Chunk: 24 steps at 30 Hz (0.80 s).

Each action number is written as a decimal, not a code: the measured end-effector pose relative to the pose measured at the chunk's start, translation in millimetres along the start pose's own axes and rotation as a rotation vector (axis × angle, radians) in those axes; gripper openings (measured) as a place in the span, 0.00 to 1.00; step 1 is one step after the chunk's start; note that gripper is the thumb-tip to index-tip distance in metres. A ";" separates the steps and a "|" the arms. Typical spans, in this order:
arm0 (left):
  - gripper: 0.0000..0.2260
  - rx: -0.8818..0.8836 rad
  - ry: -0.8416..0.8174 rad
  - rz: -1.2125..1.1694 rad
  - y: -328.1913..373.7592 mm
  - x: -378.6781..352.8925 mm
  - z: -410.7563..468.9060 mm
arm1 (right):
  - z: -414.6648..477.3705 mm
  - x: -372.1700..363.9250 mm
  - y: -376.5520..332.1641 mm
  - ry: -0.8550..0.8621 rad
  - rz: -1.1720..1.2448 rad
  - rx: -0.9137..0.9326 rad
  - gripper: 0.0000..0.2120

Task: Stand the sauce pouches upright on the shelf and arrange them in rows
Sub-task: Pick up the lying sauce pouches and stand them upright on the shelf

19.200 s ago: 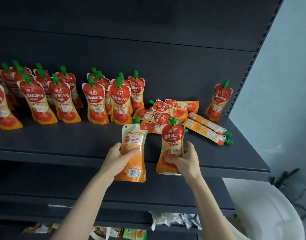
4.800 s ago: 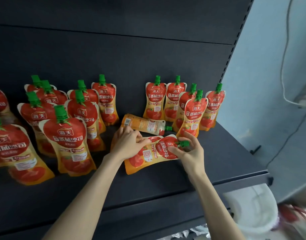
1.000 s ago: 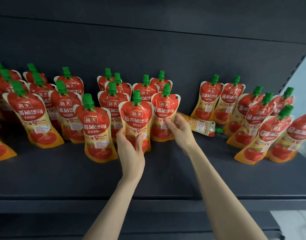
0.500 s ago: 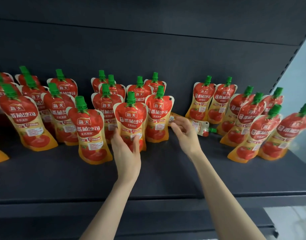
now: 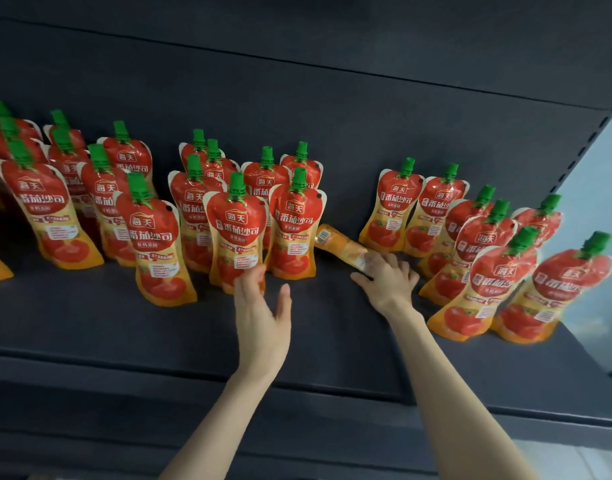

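while flat, one pouch (image 5: 338, 244) under right hand (image 5: 387, 282)

Dark back panel (image 5: 297, 98) behind; perforated upright (image 5: 597, 136) at rt, pale wall (image 5: 602, 174) beyond.

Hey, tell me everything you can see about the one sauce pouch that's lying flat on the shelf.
The lying pouch is a glossy, soft-looking plastic pack, orange-yellow side up, with pale print and a small white label at its left end. It rests flat on the dark shelf, slanting from back left toward front right, in the gap between two groups of upright pouches. The right hand covers its right end, hiding the cap; whether it grips is unclear.
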<state>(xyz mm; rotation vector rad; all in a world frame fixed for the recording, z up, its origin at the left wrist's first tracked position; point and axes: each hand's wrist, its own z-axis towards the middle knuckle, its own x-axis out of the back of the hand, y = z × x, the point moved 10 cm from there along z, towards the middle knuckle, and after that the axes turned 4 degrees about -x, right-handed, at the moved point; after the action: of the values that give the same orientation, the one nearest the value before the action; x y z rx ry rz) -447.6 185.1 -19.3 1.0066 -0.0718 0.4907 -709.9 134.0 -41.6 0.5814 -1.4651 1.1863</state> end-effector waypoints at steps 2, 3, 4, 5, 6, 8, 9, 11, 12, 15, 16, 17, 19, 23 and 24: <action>0.21 0.008 -0.059 0.023 4.1 -22.5 4.1 | -3.9 2.3 -2.4 0.012 -0.054 0.027 0.26; 0.24 0.020 -0.078 0.028 4.3 -31.7 5.9 | -7.4 2.4 -3.1 0.020 -0.064 0.045 0.26; 0.26 0.028 -0.088 0.032 5.0 -39.4 8.0 | -11.6 1.7 -2.8 0.025 -0.057 0.060 0.25; 0.27 0.027 -0.092 0.038 6.0 -45.6 10.5 | -15.6 0.4 -1.6 0.025 -0.036 0.070 0.25; 0.29 0.026 -0.095 0.046 6.2 -51.1 13.7 | -19.1 -0.8 -0.3 0.017 -0.011 0.078 0.24; 0.32 0.038 -0.094 0.059 4.1 -59.4 20.8 | -24.3 -1.4 -0.1 0.003 0.016 0.104 0.23; 0.34 0.051 -0.088 0.061 2.0 -62.1 24.7 | -26.1 -0.6 -1.5 0.010 0.014 0.121 0.22; 0.36 0.082 -0.074 0.056 -3.1 -65.4 32.4 | -30.1 4.5 -5.1 0.061 0.004 0.150 0.20; 0.36 0.092 -0.074 0.046 -4.3 -66.6 35.5 | -32.2 8.8 -6.6 0.106 0.008 0.159 0.18; 0.36 0.120 -0.066 0.026 -5.3 -67.8 42.8 | -39.6 32.6 -10.7 0.285 0.046 0.195 0.13; 0.35 0.134 -0.051 0.039 -6.9 -66.3 44.5 | -41.9 43.7 -12.0 0.345 0.080 0.204 0.11; 0.35 0.143 -0.037 0.056 -7.5 -64.1 45.7 | -44.1 55.9 -13.8 0.399 0.129 0.209 0.09; 0.33 0.133 -0.026 0.074 -8.8 -61.5 48.7 | -46.6 80.4 -19.8 0.472 0.249 0.221 0.08; 0.29 0.111 -0.066 -0.014 -18.2 -67.3 56.2 | -38.1 120.4 -40.1 0.485 0.474 0.283 0.05; 0.28 0.106 -0.083 -0.045 -19.7 -69.3 56.9 | -34.0 127.2 -44.3 0.471 0.527 0.300 0.04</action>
<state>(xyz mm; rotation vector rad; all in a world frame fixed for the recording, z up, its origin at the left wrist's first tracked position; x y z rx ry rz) -491.4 104.6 -23.3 1.1300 -0.0980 0.4151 -691.4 179.3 88.5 0.0825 -1.0632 1.8324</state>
